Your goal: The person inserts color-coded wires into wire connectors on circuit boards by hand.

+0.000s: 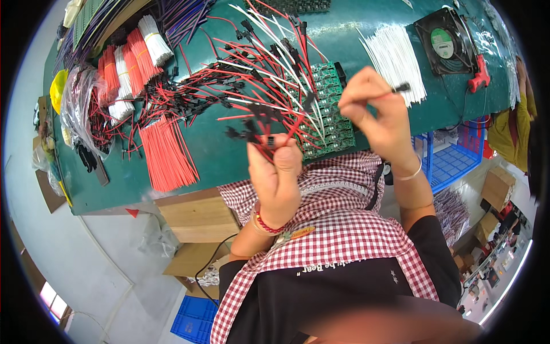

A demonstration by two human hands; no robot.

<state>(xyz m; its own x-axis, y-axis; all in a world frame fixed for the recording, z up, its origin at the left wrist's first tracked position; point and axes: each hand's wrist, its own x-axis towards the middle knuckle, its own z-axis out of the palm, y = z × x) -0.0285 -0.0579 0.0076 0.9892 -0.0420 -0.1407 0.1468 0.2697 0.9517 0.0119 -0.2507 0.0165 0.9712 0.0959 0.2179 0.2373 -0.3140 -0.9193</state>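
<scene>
My left hand (278,180) is closed on a bunch of red wires with black connectors (264,117), which stick up past the fingertips. To the right, my right hand (378,114) is raised with its fingers pinched on a thin red wire. A black connector (402,88) on that wire pokes out beside the knuckles. Between the hands lies a panel of green circuit boards (332,117) on the table. Red and white wires (286,63) fan across its left side, some reaching the boards; the joints are too small to make out.
On the green table (215,146), a heap of connector wires (195,86), loose red wires (166,155) and tied bundles (134,54) lie left. White wires (395,60), a black fan (444,43) and a red hand tool (480,75) are right. A blue crate (455,163) stands below the right edge.
</scene>
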